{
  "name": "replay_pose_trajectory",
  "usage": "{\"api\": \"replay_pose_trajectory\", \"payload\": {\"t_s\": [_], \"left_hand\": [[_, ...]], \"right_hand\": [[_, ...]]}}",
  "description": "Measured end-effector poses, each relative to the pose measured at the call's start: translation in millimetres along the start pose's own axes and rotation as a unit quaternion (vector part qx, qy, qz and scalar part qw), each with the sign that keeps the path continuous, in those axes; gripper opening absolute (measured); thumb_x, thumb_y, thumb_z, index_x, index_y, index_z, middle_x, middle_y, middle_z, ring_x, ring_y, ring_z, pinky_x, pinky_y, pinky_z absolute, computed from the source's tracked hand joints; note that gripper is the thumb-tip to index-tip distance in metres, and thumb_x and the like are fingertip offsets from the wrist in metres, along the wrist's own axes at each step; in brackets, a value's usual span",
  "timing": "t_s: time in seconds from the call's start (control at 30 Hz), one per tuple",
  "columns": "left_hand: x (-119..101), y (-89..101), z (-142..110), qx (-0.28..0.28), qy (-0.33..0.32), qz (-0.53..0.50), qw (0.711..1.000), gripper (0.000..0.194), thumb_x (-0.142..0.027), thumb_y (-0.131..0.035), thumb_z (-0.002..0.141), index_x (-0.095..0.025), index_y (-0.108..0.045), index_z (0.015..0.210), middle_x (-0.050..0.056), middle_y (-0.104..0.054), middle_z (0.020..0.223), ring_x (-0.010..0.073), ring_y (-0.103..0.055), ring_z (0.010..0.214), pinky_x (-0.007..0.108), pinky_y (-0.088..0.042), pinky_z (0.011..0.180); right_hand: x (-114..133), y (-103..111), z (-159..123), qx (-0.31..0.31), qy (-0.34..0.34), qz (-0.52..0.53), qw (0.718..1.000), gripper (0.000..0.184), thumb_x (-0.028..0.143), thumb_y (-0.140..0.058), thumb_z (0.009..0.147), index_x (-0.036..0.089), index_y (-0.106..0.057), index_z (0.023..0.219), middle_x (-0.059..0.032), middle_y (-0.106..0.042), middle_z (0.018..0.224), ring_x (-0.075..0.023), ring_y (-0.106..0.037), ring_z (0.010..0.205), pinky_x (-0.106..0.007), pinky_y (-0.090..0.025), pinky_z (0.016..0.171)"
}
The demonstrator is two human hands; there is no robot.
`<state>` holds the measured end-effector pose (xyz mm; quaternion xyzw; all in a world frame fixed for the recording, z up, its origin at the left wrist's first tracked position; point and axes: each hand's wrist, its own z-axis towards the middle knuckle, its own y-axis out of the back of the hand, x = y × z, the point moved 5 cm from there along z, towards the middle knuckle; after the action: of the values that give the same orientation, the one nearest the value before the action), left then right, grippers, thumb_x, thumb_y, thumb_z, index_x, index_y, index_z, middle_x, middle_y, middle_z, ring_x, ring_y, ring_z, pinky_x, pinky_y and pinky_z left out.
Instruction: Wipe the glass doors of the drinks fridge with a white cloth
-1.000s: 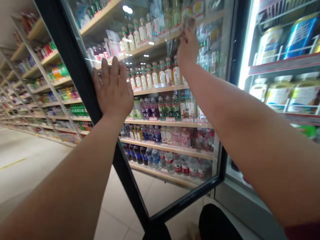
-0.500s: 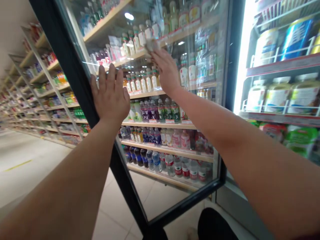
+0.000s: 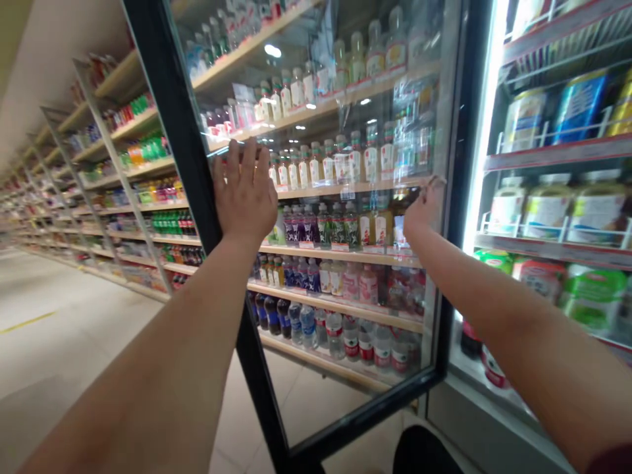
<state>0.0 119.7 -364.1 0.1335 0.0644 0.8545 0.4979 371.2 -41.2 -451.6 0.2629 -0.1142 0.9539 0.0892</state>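
A glass cooler door [image 3: 316,368] with a dark frame stands swung out in front of me. My left hand [image 3: 245,194] lies flat against it near the left frame bar, fingers stretched out. At the right side of the pane, close to the hinge-side frame, is my right hand [image 3: 422,209], its fingers curled and pressed to the glass. A small greyish cloth [image 3: 436,180] shows at its fingertips, mostly hidden by the hand and slightly blurred.
Through the glass, wooden shelves [image 3: 340,305] carry rows of bottles. On the right is the lit cooler [image 3: 553,247] with cans, jars and packs on wire-railed shelves. Long store shelving [image 3: 106,141] runs along the left above a pale floor [image 3: 54,355]. My dark-clad leg [image 3: 419,451] is below the door.
My right hand has moved from the upper middle of the glass down and right to its right edge. My left hand stays on the door's left side; the view has shifted slightly.
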Motion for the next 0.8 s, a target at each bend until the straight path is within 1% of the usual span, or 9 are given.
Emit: {"api": "replay_pose_trajectory", "payload": {"t_s": [0.1, 0.17, 0.23, 0.33, 0.4, 0.5, 0.57, 0.67, 0.8], "left_hand": [[0, -0.1, 0, 0.006, -0.003, 0.021, 1.000, 0.058, -0.021, -0.051, 0.102, -0.011, -0.038, 0.157, 0.009, -0.026, 0.169, 0.0304, -0.013, 0.158, 0.060, -0.007, 0.130], [0, -0.8, 0, 0.008, -0.011, 0.032, 0.999, 0.057, -0.022, -0.049, 0.103, -0.011, -0.038, 0.158, 0.009, -0.026, 0.169, 0.0308, -0.013, 0.158, 0.060, -0.008, 0.129], [0, -0.7, -2, 0.001, -0.019, 0.033, 0.999, 0.057, -0.023, -0.048, 0.103, -0.012, -0.038, 0.158, 0.009, -0.026, 0.169, 0.0303, -0.013, 0.159, 0.061, -0.008, 0.129], [0, 1.1, -4, -0.023, -0.031, 0.024, 0.999, 0.055, -0.024, -0.046, 0.104, -0.019, -0.039, 0.158, 0.005, -0.029, 0.168, 0.0274, -0.013, 0.159, 0.059, -0.010, 0.130], [1, 1.5, -4, -0.028, -0.038, 0.031, 0.998, 0.052, -0.026, -0.043, 0.106, -0.020, -0.040, 0.158, 0.006, -0.031, 0.167, 0.0274, -0.015, 0.159, 0.059, -0.012, 0.130], [1, 0.7, -5, -0.025, -0.049, 0.056, 0.997, 0.050, -0.027, -0.041, 0.109, -0.014, -0.039, 0.157, 0.010, -0.030, 0.167, 0.0299, -0.017, 0.158, 0.061, -0.014, 0.129], [1, 0.6, -6, -0.026, -0.055, 0.061, 0.996, 0.050, -0.026, -0.041, 0.109, -0.012, -0.037, 0.157, 0.011, -0.029, 0.168, 0.0303, -0.016, 0.158, 0.062, -0.014, 0.128], [1, 0.6, -6, -0.024, -0.051, 0.059, 0.997, 0.051, -0.025, -0.041, 0.109, -0.012, -0.036, 0.158, 0.011, -0.027, 0.168, 0.0305, -0.015, 0.158, 0.061, -0.012, 0.128], [-1, 1.5, -5, -0.021, -0.039, 0.060, 0.997, 0.052, -0.026, -0.042, 0.109, -0.011, -0.038, 0.158, 0.012, -0.029, 0.168, 0.0312, -0.016, 0.158, 0.059, -0.011, 0.129]], "right_hand": [[62, -30, -26, 0.023, 0.012, 0.012, 1.000, 0.056, 0.025, -0.023, 0.102, 0.012, -0.057, 0.145, -0.0153, -0.049, 0.152, -0.0270, -0.039, 0.148, -0.056, -0.029, 0.126], [114, -41, -58, 0.075, 0.093, 0.037, 0.992, 0.055, 0.020, -0.025, 0.101, 0.017, -0.054, 0.148, -0.0081, -0.045, 0.158, -0.0259, -0.031, 0.153, -0.053, -0.029, 0.127], [159, -42, -98, 0.127, 0.173, 0.047, 0.976, 0.056, 0.015, -0.027, 0.100, 0.021, -0.053, 0.150, -0.0043, -0.045, 0.158, -0.0243, -0.026, 0.155, -0.052, -0.030, 0.127], [200, -38, -157, 0.208, 0.280, 0.042, 0.936, 0.054, 0.011, -0.033, 0.100, 0.024, -0.058, 0.146, 0.0003, -0.050, 0.155, -0.0212, -0.028, 0.155, -0.045, -0.034, 0.125], [210, -36, -186, 0.254, 0.350, 0.058, 0.900, 0.053, 0.009, -0.037, 0.099, 0.025, -0.060, 0.144, 0.0014, -0.052, 0.154, -0.0196, -0.030, 0.154, -0.042, -0.035, 0.124], [201, -33, -202, 0.300, 0.413, 0.087, 0.856, 0.053, 0.008, -0.041, 0.098, 0.023, -0.059, 0.145, 0.0008, -0.054, 0.153, -0.0184, -0.032, 0.153, -0.041, -0.036, 0.124], [181, -31, -193, 0.306, 0.414, 0.092, 0.852, 0.054, 0.006, -0.039, 0.098, 0.023, -0.060, 0.145, 0.0008, -0.054, 0.153, -0.0180, -0.033, 0.153, -0.042, -0.036, 0.124], [133, -22, -156, 0.265, 0.343, 0.076, 0.898, 0.057, 0.005, -0.034, 0.097, 0.025, -0.061, 0.144, 0.0011, -0.054, 0.153, -0.0176, -0.030, 0.154, -0.044, -0.033, 0.126], [35, 8, -99, 0.159, 0.129, 0.068, 0.976, 0.059, 0.009, -0.035, 0.093, 0.022, -0.061, 0.144, -0.0028, -0.052, 0.154, -0.0191, -0.034, 0.153, -0.048, -0.029, 0.129]]}}
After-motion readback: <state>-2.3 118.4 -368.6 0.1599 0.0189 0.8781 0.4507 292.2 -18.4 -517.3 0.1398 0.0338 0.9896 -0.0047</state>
